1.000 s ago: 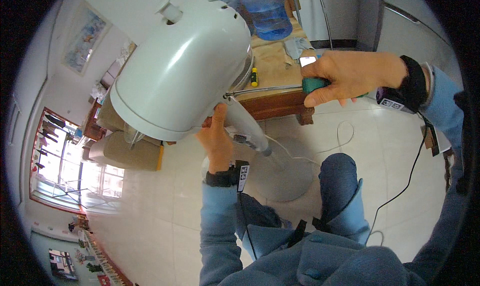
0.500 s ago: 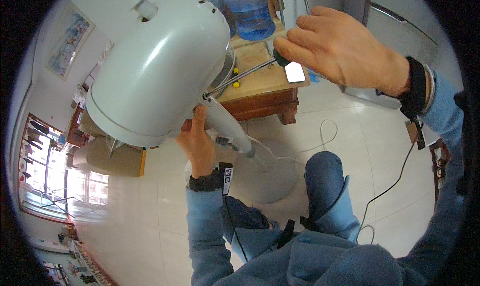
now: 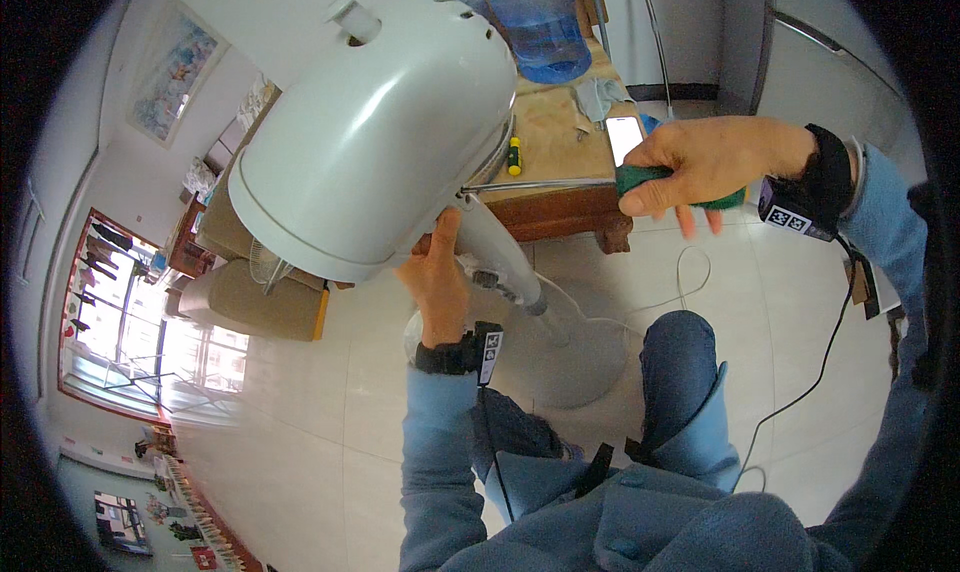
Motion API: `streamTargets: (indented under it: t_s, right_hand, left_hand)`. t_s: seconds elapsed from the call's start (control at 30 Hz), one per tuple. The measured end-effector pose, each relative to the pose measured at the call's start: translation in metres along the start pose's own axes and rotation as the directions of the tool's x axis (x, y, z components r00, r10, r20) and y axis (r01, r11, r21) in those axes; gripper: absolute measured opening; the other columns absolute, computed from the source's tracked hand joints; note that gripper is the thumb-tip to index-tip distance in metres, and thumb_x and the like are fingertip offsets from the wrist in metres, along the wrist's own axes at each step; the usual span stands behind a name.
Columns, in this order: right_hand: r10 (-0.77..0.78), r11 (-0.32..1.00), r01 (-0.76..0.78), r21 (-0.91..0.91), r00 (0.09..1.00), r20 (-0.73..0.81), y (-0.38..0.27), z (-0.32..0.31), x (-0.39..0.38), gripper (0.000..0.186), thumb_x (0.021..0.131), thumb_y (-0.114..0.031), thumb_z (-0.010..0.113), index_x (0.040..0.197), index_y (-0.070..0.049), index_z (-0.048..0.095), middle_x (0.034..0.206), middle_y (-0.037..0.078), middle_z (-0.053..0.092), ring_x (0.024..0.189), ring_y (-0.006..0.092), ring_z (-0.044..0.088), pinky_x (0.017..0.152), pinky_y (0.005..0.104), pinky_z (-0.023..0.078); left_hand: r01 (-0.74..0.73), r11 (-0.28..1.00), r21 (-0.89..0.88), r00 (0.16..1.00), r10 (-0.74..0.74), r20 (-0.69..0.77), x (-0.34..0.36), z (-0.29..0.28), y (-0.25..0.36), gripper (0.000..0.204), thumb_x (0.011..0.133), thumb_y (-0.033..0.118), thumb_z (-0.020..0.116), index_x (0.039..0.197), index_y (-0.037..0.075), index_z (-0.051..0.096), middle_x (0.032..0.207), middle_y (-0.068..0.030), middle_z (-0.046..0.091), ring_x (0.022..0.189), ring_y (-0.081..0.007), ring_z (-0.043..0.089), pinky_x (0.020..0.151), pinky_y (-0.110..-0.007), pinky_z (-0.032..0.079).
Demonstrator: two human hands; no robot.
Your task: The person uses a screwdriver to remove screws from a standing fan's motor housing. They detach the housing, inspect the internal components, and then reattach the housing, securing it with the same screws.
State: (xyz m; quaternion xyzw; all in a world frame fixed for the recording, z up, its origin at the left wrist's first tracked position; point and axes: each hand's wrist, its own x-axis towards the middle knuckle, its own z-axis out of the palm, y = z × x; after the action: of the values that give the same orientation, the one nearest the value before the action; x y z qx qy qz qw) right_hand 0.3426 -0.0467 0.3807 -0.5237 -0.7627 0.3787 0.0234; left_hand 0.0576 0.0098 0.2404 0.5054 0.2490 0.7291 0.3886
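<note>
A standing fan with a glossy pale motor housing point(image 3: 375, 142) fills the upper left middle, tilted over its grey neck point(image 3: 503, 247). Under the housing, my left hand point(image 3: 440, 287) is closed on the fan, its thumb up along the neck; its other fingers are partly hidden. My right hand point(image 3: 705, 167) holds a screwdriver by its green handle point(image 3: 640, 179), with some fingers loosened below it. The metal shaft point(image 3: 550, 184) runs nearly level to the left, and its tip meets the joint where housing and neck come together.
Behind the fan stands a wooden table point(image 3: 560, 210) bearing a blue water jug point(image 3: 540, 32), a lit phone point(image 3: 624, 137), a grey cloth point(image 3: 598, 97) and a yellow-and-black tube point(image 3: 515, 157). The round fan base point(image 3: 570, 362) sits on the tiled floor between my legs, with a white cord point(image 3: 690, 297) trailing right.
My right hand has come down and turned over, its fingers loosening on the handle. The screwdriver has swung from slanting upward to nearly level. My left hand keeps its hold; the whole view has shifted.
</note>
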Motion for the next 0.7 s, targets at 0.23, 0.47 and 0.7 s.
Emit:
streamTargets:
  t_s: [0.23, 0.47, 0.7]
  right_hand:
    - [-0.172, 0.882, 0.016, 0.471, 0.941, 0.29, 0.003, -0.007, 0.004, 0.031, 0.092, -0.027, 0.055, 0.104, 0.001, 0.053, 0.08, 0.017, 0.067, 0.051, 0.0165, 0.06, 0.041, 0.0282, 0.049]
    - [-0.75, 0.168, -0.088, -0.982, 0.635, -0.185, 0.003, 0.006, -0.006, 0.042, 0.085, -0.015, 0.061, 0.122, 0.0, 0.048, 0.076, 0.008, 0.058, 0.062, 0.0183, 0.057, 0.056, 0.031, 0.048]
    - [-0.601, 0.493, 0.008, -0.87, 0.727, -0.334, 0.003, 0.014, -0.007, 0.036, 0.085, -0.027, 0.062, 0.111, -0.004, 0.055, 0.073, 0.003, 0.061, 0.061, 0.0151, 0.059, 0.052, 0.0269, 0.047]
  left_hand:
    - [0.018, 1.0, -0.016, 1.0, -0.018, -0.003, 0.002, -0.002, -0.002, 0.021, 0.083, 0.002, 0.069, 0.102, -0.001, 0.06, 0.098, -0.0052, 0.065, 0.084, -0.0133, 0.06, 0.075, -0.027, 0.048]
    - [0.117, 0.982, 0.145, 0.993, -0.115, -0.022, -0.002, -0.002, 0.008, 0.016, 0.082, 0.004, 0.07, 0.096, 0.001, 0.062, 0.094, -0.0041, 0.064, 0.081, -0.013, 0.058, 0.074, -0.026, 0.046]
    - [0.07, 0.998, -0.012, 0.997, -0.07, -0.018, -0.006, 0.005, 0.011, 0.018, 0.081, 0.005, 0.071, 0.097, -0.001, 0.065, 0.093, -0.0033, 0.064, 0.082, -0.0113, 0.056, 0.075, -0.025, 0.044]
